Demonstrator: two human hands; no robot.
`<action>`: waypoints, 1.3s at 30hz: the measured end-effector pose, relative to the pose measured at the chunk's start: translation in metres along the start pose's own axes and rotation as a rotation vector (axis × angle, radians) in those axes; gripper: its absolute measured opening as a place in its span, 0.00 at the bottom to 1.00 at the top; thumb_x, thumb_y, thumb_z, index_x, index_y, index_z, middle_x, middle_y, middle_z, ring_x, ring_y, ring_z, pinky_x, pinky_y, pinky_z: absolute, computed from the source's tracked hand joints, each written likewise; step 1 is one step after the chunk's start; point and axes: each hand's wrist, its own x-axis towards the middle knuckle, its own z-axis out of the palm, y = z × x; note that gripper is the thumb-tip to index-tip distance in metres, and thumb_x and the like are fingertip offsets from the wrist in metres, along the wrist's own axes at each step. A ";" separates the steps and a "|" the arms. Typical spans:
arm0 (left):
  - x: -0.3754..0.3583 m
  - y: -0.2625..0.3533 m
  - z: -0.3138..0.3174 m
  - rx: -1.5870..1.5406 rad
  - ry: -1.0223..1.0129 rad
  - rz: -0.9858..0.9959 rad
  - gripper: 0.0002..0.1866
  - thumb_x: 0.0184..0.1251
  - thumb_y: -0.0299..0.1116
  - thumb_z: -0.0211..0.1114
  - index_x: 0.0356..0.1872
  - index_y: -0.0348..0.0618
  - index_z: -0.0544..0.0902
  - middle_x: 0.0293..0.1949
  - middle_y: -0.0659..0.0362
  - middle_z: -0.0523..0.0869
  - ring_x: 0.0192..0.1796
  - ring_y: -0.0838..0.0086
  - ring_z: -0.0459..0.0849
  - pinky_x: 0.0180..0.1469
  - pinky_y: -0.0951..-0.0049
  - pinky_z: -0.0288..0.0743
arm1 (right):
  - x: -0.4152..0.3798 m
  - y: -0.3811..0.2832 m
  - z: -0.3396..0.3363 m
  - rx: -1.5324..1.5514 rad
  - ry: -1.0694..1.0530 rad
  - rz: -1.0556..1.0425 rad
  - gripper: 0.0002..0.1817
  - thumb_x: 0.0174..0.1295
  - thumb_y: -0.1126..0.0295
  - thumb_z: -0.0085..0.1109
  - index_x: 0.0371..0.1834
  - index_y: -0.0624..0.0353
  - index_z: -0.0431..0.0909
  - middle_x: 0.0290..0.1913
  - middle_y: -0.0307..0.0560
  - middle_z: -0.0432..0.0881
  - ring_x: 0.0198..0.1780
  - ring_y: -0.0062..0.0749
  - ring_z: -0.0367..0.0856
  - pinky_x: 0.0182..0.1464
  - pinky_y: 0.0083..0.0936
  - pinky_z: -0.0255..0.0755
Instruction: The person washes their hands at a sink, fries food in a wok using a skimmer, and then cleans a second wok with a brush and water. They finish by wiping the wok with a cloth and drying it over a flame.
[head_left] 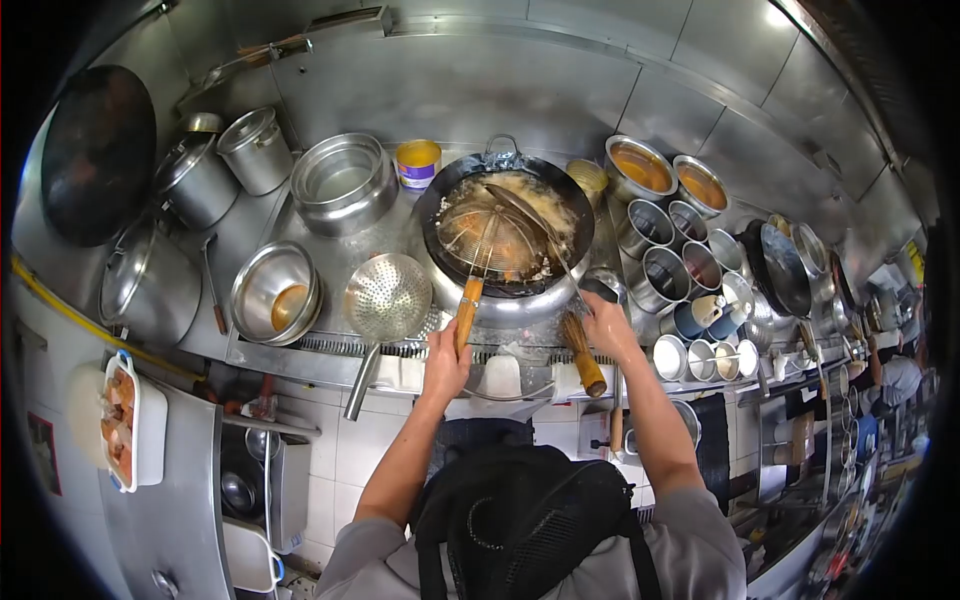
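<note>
My left hand (pixel 446 368) is closed around the wooden handle of a wire skimmer (pixel 482 236), whose mesh basket rests over the wok (pixel 433 235). My right hand (pixel 608 326) grips a long-handled ladle (pixel 518 206); its metal head lies tilted at the skimmer's upper right edge. Foamy, bubbling oil (pixel 553 205) with pale bits fills the wok. Brownish food shows in and under the mesh, but its kind I cannot make out. A bamboo wok brush (pixel 580 355) sits just left of my right hand. Near my left hand lies a perforated metal strainer (pixel 388 298).
Left of the wok stand a large metal pot (pixel 343 185), a bowl (pixel 276 292) and a yellow-purple can (pixel 418 164). Sauce bowls (pixel 641 168) and several metal canisters (pixel 664 278) crowd the right. A white tub of food (pixel 148 425) is at lower left. A person (pixel 897 380) is far right.
</note>
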 end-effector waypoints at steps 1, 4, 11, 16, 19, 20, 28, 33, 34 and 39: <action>-0.001 -0.002 0.001 0.014 -0.002 0.045 0.31 0.67 0.28 0.65 0.70 0.35 0.68 0.51 0.37 0.76 0.53 0.40 0.79 0.57 0.50 0.75 | 0.001 -0.001 0.007 -0.036 0.032 -0.006 0.26 0.58 0.77 0.53 0.63 0.66 0.76 0.51 0.75 0.81 0.51 0.68 0.81 0.58 0.50 0.75; 0.001 -0.006 0.003 0.024 -0.006 0.056 0.33 0.66 0.27 0.66 0.72 0.33 0.67 0.50 0.38 0.75 0.53 0.41 0.79 0.56 0.50 0.75 | -0.009 -0.013 0.028 -0.061 0.132 -0.064 0.26 0.57 0.78 0.53 0.63 0.66 0.75 0.51 0.75 0.81 0.51 0.68 0.81 0.57 0.50 0.75; 0.023 -0.028 -0.006 0.043 0.104 0.038 0.27 0.67 0.25 0.64 0.68 0.38 0.72 0.52 0.40 0.76 0.55 0.42 0.77 0.60 0.52 0.72 | -0.036 -0.058 0.098 0.009 0.210 0.034 0.31 0.58 0.79 0.53 0.69 0.67 0.67 0.54 0.76 0.78 0.56 0.71 0.78 0.60 0.54 0.72; 0.019 -0.027 -0.030 0.041 0.072 0.025 0.25 0.68 0.26 0.63 0.66 0.36 0.73 0.52 0.38 0.76 0.55 0.41 0.77 0.61 0.51 0.71 | -0.025 -0.083 0.154 0.094 0.233 0.084 0.33 0.60 0.78 0.51 0.71 0.74 0.61 0.57 0.78 0.75 0.59 0.70 0.76 0.64 0.54 0.69; 0.012 -0.024 -0.036 0.050 -0.008 -0.040 0.30 0.67 0.32 0.66 0.69 0.36 0.69 0.56 0.33 0.76 0.58 0.40 0.77 0.60 0.48 0.72 | -0.033 -0.098 0.149 0.178 0.233 0.091 0.31 0.61 0.78 0.51 0.70 0.77 0.61 0.57 0.79 0.75 0.61 0.71 0.75 0.66 0.52 0.68; 0.013 -0.019 -0.041 0.051 -0.010 -0.044 0.30 0.67 0.32 0.66 0.69 0.36 0.69 0.56 0.33 0.76 0.58 0.40 0.77 0.60 0.48 0.72 | -0.037 -0.094 0.144 0.191 0.280 0.021 0.30 0.62 0.78 0.51 0.69 0.77 0.63 0.58 0.78 0.76 0.60 0.70 0.76 0.66 0.51 0.68; 0.068 -0.014 -0.048 0.084 -0.104 -0.190 0.24 0.68 0.48 0.67 0.53 0.38 0.78 0.40 0.35 0.87 0.48 0.39 0.85 0.50 0.45 0.78 | -0.096 -0.056 -0.024 0.402 0.181 0.043 0.30 0.68 0.72 0.60 0.74 0.57 0.69 0.37 0.36 0.80 0.22 0.11 0.65 0.21 0.15 0.58; 0.094 -0.024 -0.062 -0.254 -0.164 -0.245 0.25 0.73 0.45 0.66 0.57 0.32 0.80 0.39 0.52 0.88 0.38 0.64 0.85 0.44 0.62 0.77 | -0.164 -0.077 -0.125 0.568 0.028 0.330 0.28 0.71 0.75 0.56 0.75 0.58 0.67 0.38 0.40 0.83 0.20 0.12 0.66 0.19 0.14 0.57; 0.099 -0.022 -0.069 -0.332 -0.173 -0.277 0.24 0.73 0.44 0.65 0.57 0.31 0.80 0.38 0.54 0.87 0.37 0.68 0.83 0.42 0.64 0.77 | -0.171 -0.075 -0.130 0.568 0.021 0.338 0.28 0.71 0.75 0.55 0.75 0.57 0.67 0.38 0.41 0.84 0.20 0.11 0.64 0.19 0.13 0.55; 0.114 -0.032 -0.074 -0.366 -0.173 -0.257 0.27 0.72 0.45 0.67 0.60 0.30 0.78 0.34 0.60 0.84 0.30 0.77 0.77 0.31 0.71 0.71 | -0.151 -0.086 -0.124 0.289 -0.154 0.244 0.26 0.67 0.73 0.59 0.70 0.56 0.75 0.36 0.45 0.86 0.24 0.19 0.73 0.25 0.20 0.67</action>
